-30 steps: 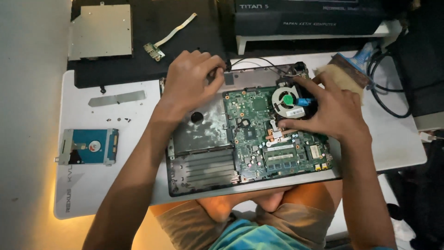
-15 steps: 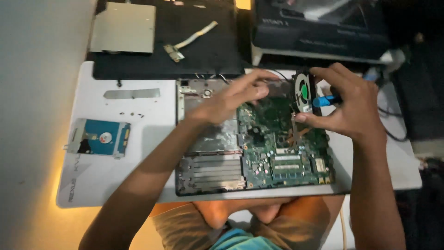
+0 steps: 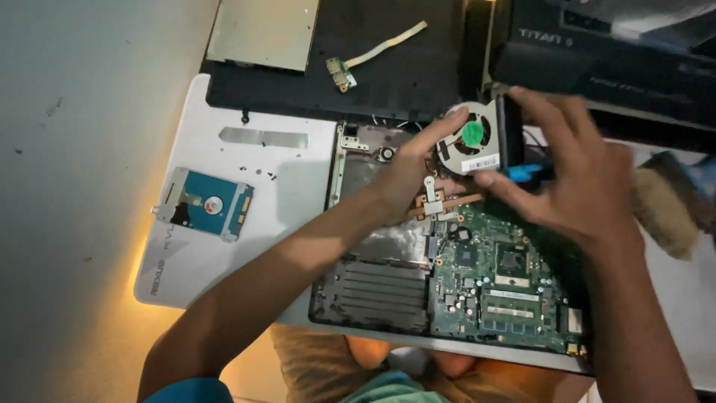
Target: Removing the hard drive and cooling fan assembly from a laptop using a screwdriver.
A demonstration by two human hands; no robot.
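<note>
Copper heat pipes run from the round cooling fan [image 3: 471,142], which both hands hold raised over the top edge of the opened laptop [image 3: 447,283]. Left hand [image 3: 406,175] curls its fingers around the fan's left rim; right hand [image 3: 574,179] pinches its black right side, thumb underneath. Green motherboard [image 3: 507,291] lies exposed below. On the white surface [image 3: 298,201] to the left rests a blue hard drive [image 3: 205,203], well apart
</note>
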